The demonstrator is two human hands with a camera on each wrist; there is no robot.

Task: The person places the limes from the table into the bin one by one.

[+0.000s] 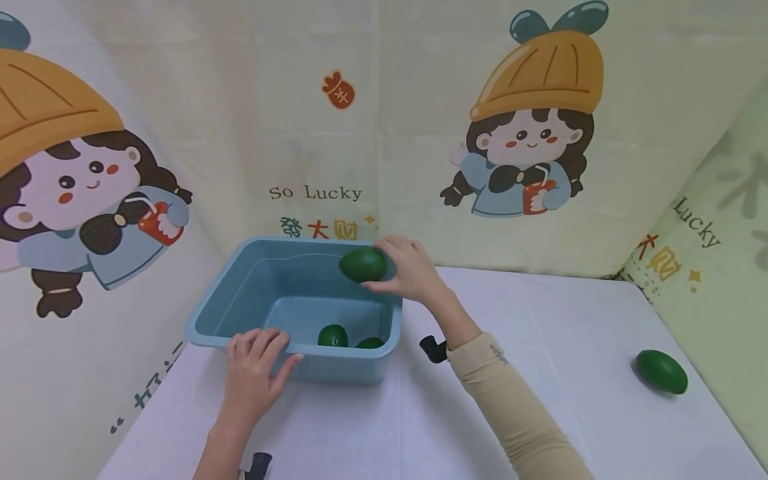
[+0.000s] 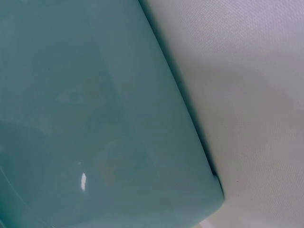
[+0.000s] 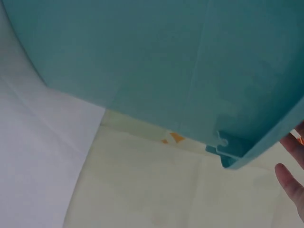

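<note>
My right hand (image 1: 411,270) holds a smooth dark-green oval fruit (image 1: 363,265), pointed at one end, above the right part of a blue plastic tub (image 1: 294,248). Its thumb and fingers pinch the fruit's right end. In the right wrist view, fingertips (image 3: 287,178) show beyond the tub's rim at the right edge. My left hand (image 1: 255,370) grips the tub's near rim, its fingers over the edge. Two similar green fruits, a left one (image 1: 333,335) and a right one (image 1: 370,343), lie inside, partly hidden by the near wall. The left wrist view shows only the tub's outer wall (image 2: 95,118) and white cloth.
Another green fruit (image 1: 661,371) lies far right on the white-covered table (image 1: 534,373), near its right edge. A cloth backdrop (image 1: 414,167) with printed cartoon figures hangs close behind the tub. More printed cloth (image 1: 726,293) borders the right side.
</note>
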